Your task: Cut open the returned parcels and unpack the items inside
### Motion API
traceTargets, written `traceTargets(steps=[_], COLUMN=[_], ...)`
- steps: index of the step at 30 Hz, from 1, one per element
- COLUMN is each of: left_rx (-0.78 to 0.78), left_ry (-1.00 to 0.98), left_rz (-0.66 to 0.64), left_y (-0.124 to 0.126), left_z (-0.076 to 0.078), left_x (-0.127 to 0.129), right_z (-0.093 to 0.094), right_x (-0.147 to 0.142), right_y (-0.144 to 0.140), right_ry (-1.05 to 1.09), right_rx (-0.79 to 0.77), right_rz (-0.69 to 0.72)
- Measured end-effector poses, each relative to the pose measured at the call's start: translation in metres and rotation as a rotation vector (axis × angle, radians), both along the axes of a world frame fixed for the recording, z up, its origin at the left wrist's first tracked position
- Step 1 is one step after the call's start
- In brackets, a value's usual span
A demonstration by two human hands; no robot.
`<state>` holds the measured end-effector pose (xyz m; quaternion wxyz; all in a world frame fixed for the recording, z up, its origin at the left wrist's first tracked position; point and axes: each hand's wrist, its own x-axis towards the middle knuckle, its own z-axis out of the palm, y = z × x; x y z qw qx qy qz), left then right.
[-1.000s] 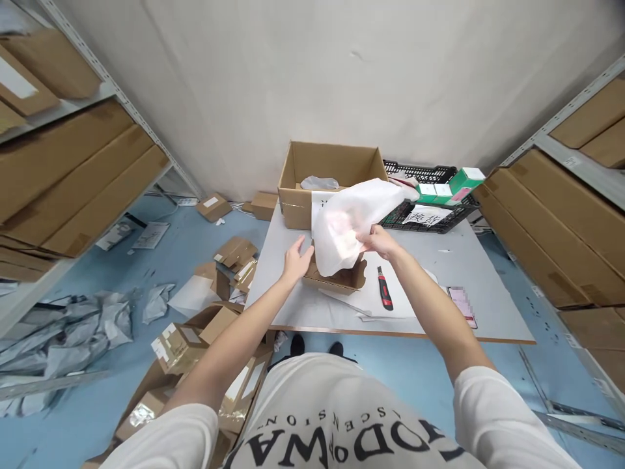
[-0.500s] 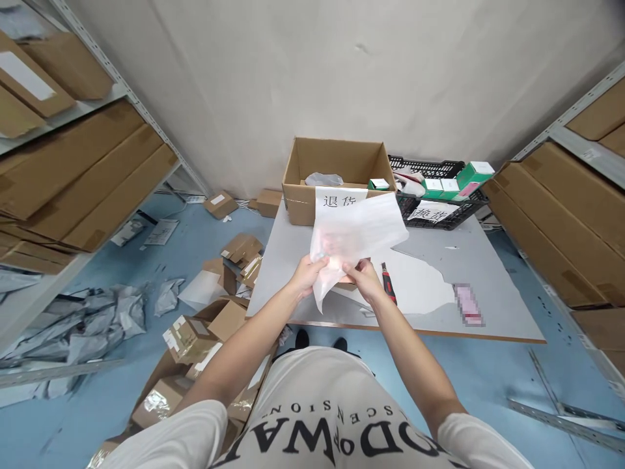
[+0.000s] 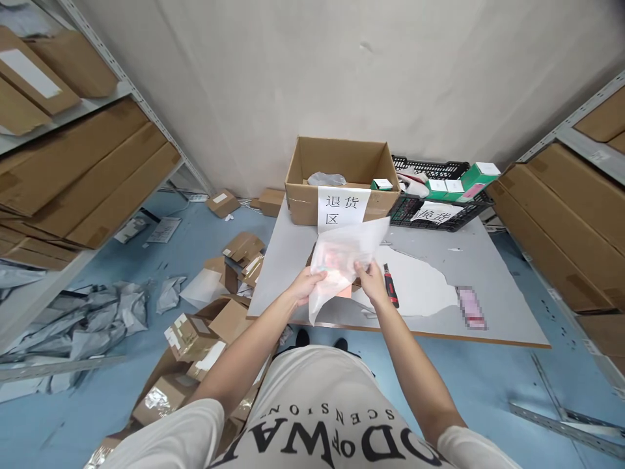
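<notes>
Over the near edge of the grey table, both my hands hold a translucent white plastic bag (image 3: 367, 236), its upper right corner sticking out. Something reddish shows through the bag; its kind I cannot make out. My left hand (image 3: 308, 285) pinches the bag's left side, thumb on top. On the right side my right hand (image 3: 371, 280) grips it, fingers partly hidden behind. An orange piece (image 3: 344, 292) peeks out under the bag. Just right of my right hand lies a red and black utility knife (image 3: 390, 286) on a white sheet (image 3: 424, 290).
Behind the bag stands an open cardboard box (image 3: 303, 207) with a paper sign. Beside it is a black crate (image 3: 442, 221) holding green-and-white boxes. A pixelated pink item (image 3: 471, 307) lies on the table (image 3: 508, 319). Cartons (image 3: 195, 335) crowd the floor at left; shelves flank both sides.
The bag has come down and tilted, uncovering more of the box's sign. My right hand has shifted slightly right and up; the orange piece now shows more below the bag.
</notes>
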<state>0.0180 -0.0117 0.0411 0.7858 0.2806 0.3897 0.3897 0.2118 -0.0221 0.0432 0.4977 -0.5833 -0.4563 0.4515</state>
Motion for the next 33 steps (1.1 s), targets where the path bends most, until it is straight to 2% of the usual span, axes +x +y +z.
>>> traceTargets(steps=[2,4,6,10,14,17,21,25,28,33], left_rx=[-0.027,-0.060,-0.087,-0.117,-0.133,-0.171,-0.173,-0.105,-0.091,-0.059], left_ry=[-0.050,-0.087,-0.097,-0.109,-0.199,-0.260,-0.313,-0.264,-0.244,-0.274], left_rz=[-0.015,-0.010,0.030,0.185,0.298,0.324,0.321,0.398,0.416,0.419], left_y=[-0.003,-0.005,-0.007,-0.008,-0.008,-0.007,-0.007,-0.010,-0.008,0.003], left_z=[-0.001,-0.001,-0.002,-0.004,-0.006,-0.004,0.002,0.004,0.004,0.010], left_x=[-0.002,-0.005,-0.007,-0.005,0.000,0.004,0.008,0.012,0.010,-0.005], right_z=[-0.004,-0.008,-0.009,-0.004,0.001,0.001,0.001,0.008,0.013,0.014], right_x=[-0.008,-0.012,-0.014,-0.018,-0.030,-0.039,-0.046,-0.048,-0.048,-0.039], right_y=[0.004,0.003,0.000,-0.008,-0.019,-0.027,-0.030,-0.019,-0.008,-0.003], right_ry=[0.218,0.411,0.520,0.606,0.619,0.616,0.528,0.491,0.458,0.412], right_rx=[-0.214,-0.325,-0.336,-0.307,-0.292,-0.260,-0.232,-0.193,-0.186,-0.236], right_rz=[0.143,0.209,0.251,0.316,0.295,0.245,0.083,-0.025,-0.014,0.081])
